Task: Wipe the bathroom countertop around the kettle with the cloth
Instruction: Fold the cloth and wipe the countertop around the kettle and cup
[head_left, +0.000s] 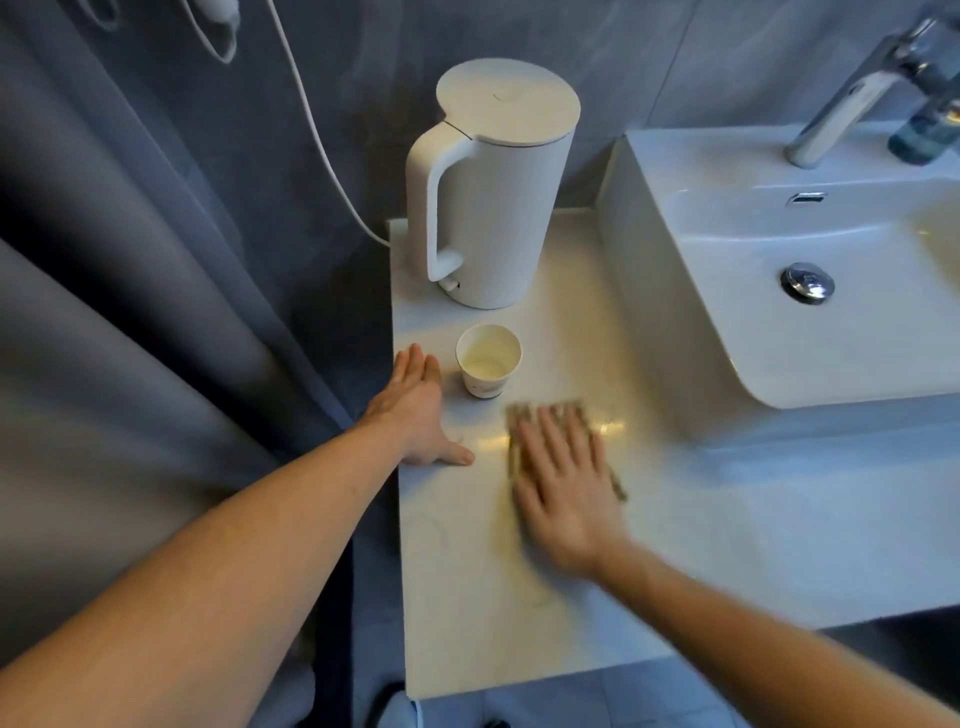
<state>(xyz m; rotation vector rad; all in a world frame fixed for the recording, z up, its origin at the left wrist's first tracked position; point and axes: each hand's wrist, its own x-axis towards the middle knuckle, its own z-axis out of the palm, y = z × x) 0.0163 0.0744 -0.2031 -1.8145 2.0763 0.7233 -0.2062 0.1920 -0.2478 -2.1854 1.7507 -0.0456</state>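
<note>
A tall white kettle (496, 192) stands at the back left of the pale countertop (519, 597), handle toward the left. My right hand (563, 486) lies flat, fingers spread, pressing a brownish cloth (545, 410) onto the counter in front of the kettle; the hand and cloth are blurred. The cloth's edges show past my fingertips and along both sides of the hand. My left hand (418, 410) rests flat on the counter's left edge, fingers together, holding nothing, just left of a paper cup.
A white paper cup (487, 359) stands between the kettle and my hands. A white basin (779, 249) with a drain plug and a chrome tap (857, 88) fills the right side. A grey curtain (130, 312) hangs left of the counter; a white cord (322, 140) runs behind the kettle.
</note>
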